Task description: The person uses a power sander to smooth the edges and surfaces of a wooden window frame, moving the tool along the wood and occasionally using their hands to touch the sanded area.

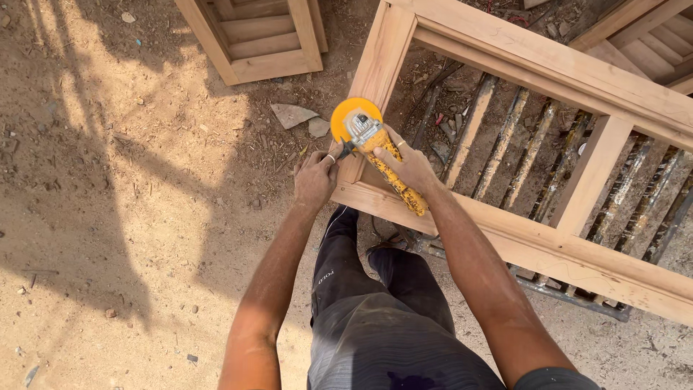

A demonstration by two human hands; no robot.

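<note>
Yellow grinder (375, 144) between both hands (315, 178)

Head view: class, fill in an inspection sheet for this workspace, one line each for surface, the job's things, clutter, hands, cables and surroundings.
Surface: sandy ground, sunlit with shadows.
Job's things: yellow angle grinder on the corner of a pale wooden frame.
Clutter: stone shards, wood chips and pebbles on the dirt.
Hands: left hand on the side handle, ring on one finger; right hand in a grip around the grinder's body.
Cables: a thin cord hangs near the left leg; its ends are hidden.
Surroundings: a louvred wooden panel lies beyond; metal bars under the frame.
</note>
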